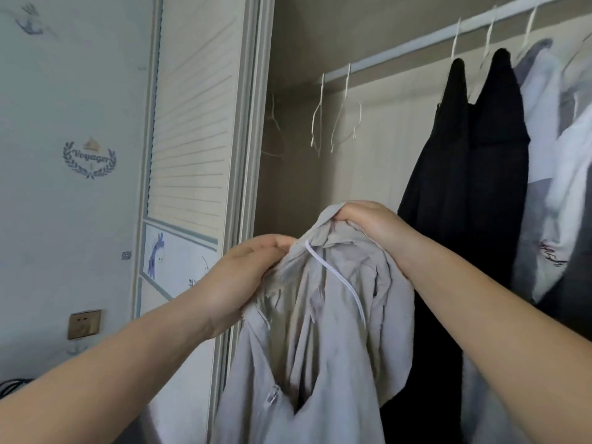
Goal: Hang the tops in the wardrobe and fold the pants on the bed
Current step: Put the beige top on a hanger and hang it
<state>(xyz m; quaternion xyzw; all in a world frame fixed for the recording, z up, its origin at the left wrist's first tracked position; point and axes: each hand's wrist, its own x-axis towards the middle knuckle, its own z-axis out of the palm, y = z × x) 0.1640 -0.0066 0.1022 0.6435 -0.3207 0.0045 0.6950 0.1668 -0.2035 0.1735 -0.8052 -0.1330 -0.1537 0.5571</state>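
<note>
At the open wardrobe, a person works a white hanger (336, 277) into a pale grey top (320, 331). The left hand (243, 270) pinches the bunched collar; the right hand (368, 222), fingers curled over the cloth, grips the shoulder just above and beside it. The top hangs below both sets of fingers, not yet on the rail (432, 36). Above the fingers two empty hangers (333, 123) wait; to their right, dark garments (464, 171) and lighter ones (551, 155) already hang. Some tops appear done; this one remains, and neither pants nor bed is in view.
</note>
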